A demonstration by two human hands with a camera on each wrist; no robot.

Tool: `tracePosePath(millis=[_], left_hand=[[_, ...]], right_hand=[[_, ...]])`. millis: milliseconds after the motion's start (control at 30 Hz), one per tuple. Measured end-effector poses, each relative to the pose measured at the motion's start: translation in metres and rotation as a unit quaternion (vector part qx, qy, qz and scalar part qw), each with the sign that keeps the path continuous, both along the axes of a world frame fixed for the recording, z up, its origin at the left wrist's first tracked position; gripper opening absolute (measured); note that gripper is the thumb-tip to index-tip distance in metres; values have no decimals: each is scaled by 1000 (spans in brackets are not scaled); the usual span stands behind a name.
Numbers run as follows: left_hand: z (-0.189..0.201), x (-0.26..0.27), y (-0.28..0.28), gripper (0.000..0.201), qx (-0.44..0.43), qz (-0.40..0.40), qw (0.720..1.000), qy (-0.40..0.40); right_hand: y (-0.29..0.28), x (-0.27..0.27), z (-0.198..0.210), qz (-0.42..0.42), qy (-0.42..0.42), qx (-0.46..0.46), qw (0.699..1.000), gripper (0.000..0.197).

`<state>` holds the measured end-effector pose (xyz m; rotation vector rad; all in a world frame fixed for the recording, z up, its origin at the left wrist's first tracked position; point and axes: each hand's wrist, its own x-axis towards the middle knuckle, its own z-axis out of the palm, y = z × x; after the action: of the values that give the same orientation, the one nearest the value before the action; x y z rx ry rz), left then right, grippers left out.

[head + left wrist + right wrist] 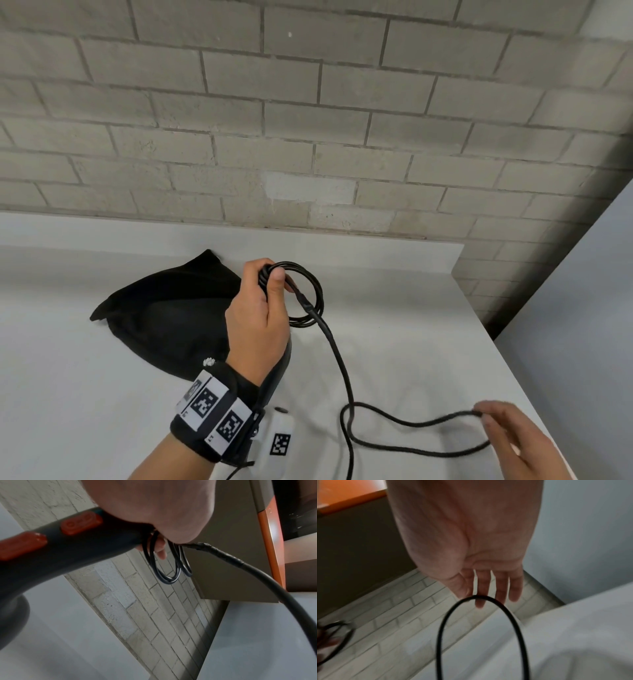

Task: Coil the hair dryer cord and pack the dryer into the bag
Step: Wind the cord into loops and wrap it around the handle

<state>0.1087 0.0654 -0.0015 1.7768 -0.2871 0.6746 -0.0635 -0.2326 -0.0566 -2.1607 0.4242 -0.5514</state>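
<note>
While the left hand (260, 318) grips coiled cord (305, 294) against the dryer handle (72, 545), right hand (517, 442) fingertips seemingly pinch a loop

Head cam looks down and forward over the white bench (394, 342) toward the brick wall (308, 120). Both wrist cams sit super close under the palms, facing along the fingers (515, 588). All three catch that wall and bench.
</note>
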Motion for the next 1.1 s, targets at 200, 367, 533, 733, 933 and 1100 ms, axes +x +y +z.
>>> tracePosePath(millis=[200, 367, 533, 733, 933, 1100], left_hand=[[4, -12, -16, 32, 73, 3, 997, -2], [4, -18, -24, 38, 123, 1, 992, 7], [2, -19, -24, 48, 170, -7, 985, -8], [-1, -28, -23, 60, 178, -52, 981, -61], [3, -29, -24, 51, 219, -46, 970, -96], [3, -33, -27, 49, 260, -34, 957, -121]], right_hand=[[89, 19, 62, 89, -124, 14, 988, 24], [140, 37, 84, 241, -3, 45, 969, 24], [130, 51, 113, 167, -126, -267, 941, 14], [106, 70, 159, 235, -115, -313, 913, 16], [104, 83, 178, 331, -59, -281, 899, 22], [112, 94, 184, 368, -31, -248, 896, 19]])
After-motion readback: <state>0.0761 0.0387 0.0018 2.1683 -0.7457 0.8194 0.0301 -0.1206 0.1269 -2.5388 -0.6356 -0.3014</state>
